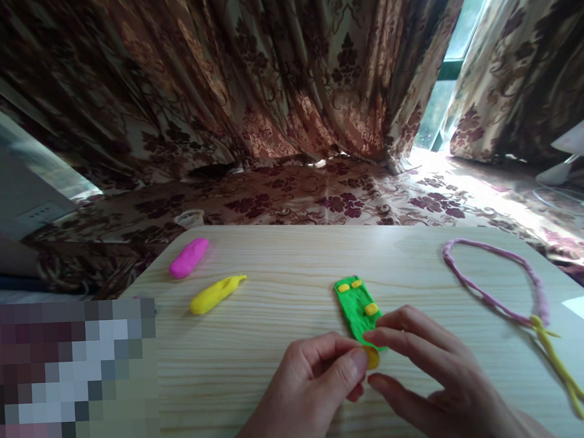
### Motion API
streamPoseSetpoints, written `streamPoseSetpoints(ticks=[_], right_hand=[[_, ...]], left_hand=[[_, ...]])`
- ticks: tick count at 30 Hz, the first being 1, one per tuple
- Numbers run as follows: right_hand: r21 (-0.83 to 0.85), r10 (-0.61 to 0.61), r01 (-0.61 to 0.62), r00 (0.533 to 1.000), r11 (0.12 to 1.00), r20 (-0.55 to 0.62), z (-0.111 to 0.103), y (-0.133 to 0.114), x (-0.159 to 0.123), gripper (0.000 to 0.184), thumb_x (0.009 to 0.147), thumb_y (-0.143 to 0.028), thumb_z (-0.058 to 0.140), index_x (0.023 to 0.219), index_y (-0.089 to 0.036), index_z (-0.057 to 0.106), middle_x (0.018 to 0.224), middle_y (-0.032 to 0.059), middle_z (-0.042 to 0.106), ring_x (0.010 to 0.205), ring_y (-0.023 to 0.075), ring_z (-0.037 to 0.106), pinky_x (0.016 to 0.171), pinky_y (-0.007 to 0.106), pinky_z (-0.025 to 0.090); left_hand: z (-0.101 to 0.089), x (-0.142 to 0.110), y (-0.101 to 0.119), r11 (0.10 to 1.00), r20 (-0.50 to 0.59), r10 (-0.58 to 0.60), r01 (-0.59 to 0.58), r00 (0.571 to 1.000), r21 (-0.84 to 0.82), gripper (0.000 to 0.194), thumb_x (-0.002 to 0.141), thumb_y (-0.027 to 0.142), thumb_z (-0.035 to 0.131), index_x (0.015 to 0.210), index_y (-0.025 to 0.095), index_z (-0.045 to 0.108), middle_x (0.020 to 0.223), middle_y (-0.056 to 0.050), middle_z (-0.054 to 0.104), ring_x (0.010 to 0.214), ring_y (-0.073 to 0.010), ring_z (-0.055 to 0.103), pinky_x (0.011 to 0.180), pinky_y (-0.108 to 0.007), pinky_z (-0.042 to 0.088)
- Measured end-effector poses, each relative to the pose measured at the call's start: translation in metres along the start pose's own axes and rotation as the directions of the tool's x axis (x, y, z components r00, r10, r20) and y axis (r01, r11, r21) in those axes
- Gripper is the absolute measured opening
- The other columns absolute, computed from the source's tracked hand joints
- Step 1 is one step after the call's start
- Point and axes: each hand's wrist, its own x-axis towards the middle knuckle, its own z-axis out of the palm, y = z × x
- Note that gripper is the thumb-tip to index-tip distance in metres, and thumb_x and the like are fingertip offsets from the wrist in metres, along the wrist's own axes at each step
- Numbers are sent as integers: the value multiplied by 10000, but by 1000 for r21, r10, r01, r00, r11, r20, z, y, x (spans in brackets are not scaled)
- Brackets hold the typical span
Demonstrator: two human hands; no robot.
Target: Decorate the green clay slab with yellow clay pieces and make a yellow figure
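Between the thumb and fingers of my left hand [323, 376] is a small flattened piece of yellow modelling clay [372, 357]. My right hand [431, 371] is beside it, thumb and fingers apart around the piece's right edge; whether a fingertip touches it I cannot tell. Just beyond both hands a flat green clay slab [356, 310] lies on the table, its near end partly hidden by my fingers. Two small yellow pieces [350, 286] sit at its far end, and another yellow piece [371, 309] is on its right edge.
A pink clay lump [190, 257] and a tapered yellow clay lump [216, 295] lie left on the wooden table [284, 264]. At right is a pinkish-purple clay loop [487, 255] with a forked yellow strand [557, 359]. A clear container [189, 218] stands behind the table. The lower left is pixelated.
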Motion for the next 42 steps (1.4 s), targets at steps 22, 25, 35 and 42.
streamPoseSetpoints(ticks=[22, 25, 35, 42], right_hand=[[77, 59, -66, 994, 995, 91, -5, -10, 11, 325, 729, -67, 635, 1020, -211, 609, 950, 64, 600, 886, 183, 572, 741, 295, 520], [66, 92, -95, 995, 993, 44, -6, -9, 11, 291, 728, -94, 652, 993, -197, 590, 932, 67, 593, 873, 186, 579, 722, 288, 525], [8, 20, -21, 996, 1000, 89, -1, -7, 6, 399, 752, -118, 644, 1129, -220, 565, 988, 77, 582, 892, 200, 552, 733, 327, 515], [-7, -6, 6, 998, 1000, 65, 0, -5, 7, 437, 748, -122, 649, 1166, -194, 544, 998, 92, 588, 911, 203, 555, 756, 331, 517]], left_hand=[[3, 0, 5, 987, 37, -92, 96, 995, -132, 202, 722, 289, 641, 853, 138, 666, 785, -29, 611, 697, -137, 501, 658, -270, 394], [2, 0, 8, 979, 8, -146, 146, 989, -140, 205, 719, 309, 652, 837, 141, 654, 760, -16, 599, 676, -129, 506, 663, -270, 401], [4, 0, 7, 977, 53, -105, 113, 993, -182, 236, 750, 305, 634, 920, 144, 663, 850, -46, 613, 697, -135, 509, 662, -277, 410], [3, 1, 2, 988, 45, -69, 74, 997, -138, 226, 773, 317, 611, 906, 146, 678, 773, -31, 597, 691, -139, 506, 643, -270, 411]])
